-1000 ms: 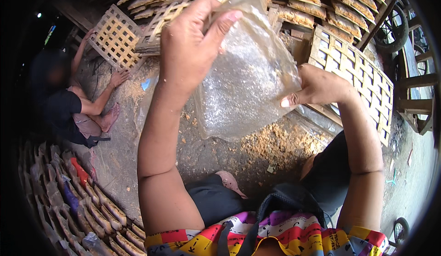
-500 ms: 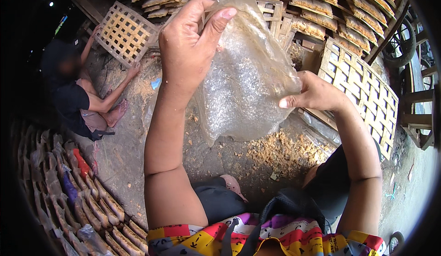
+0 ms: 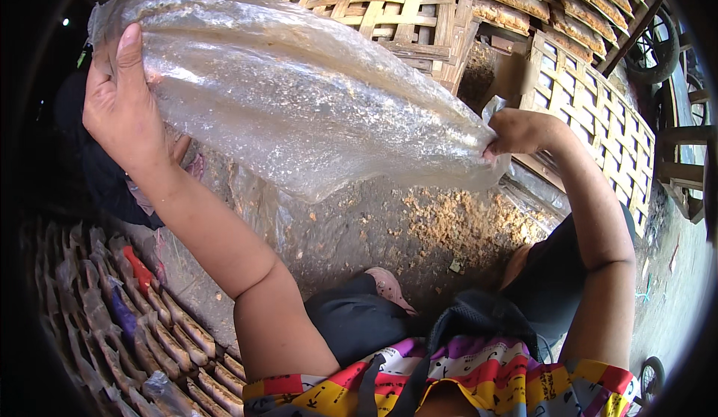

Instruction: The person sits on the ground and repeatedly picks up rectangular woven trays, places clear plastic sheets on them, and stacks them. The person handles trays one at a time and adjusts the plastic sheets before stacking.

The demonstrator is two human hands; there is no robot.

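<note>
A translucent plastic sheet (image 3: 314, 95), creased and speckled with white residue, stretches between my two hands above the ground. My left hand (image 3: 127, 103) grips its far left end, thumb pressed on top; the other fingers are mostly behind the plastic. At the sheet's right end, my right hand (image 3: 523, 133) pinches a bunched corner, and a bit of plastic sticks up over the knuckles. The sheet hangs in long folds and covers part of the woven bamboo rack behind it.
Woven bamboo racks (image 3: 591, 125) lean at the right and stand behind the sheet (image 3: 404, 5). Orange-brown crumbs (image 3: 471, 226) litter the ground. Filled trays (image 3: 516, 13) are stacked at the back; rows of wrapped slabs (image 3: 157, 327) lie lower left. A person in dark clothes (image 3: 112, 163) is partly hidden at left.
My left hand has swung far left, pulling the bunched plastic sheet out wide. My right hand has shifted slightly and keeps its corner. A woven rack now stands behind the sheet.
</note>
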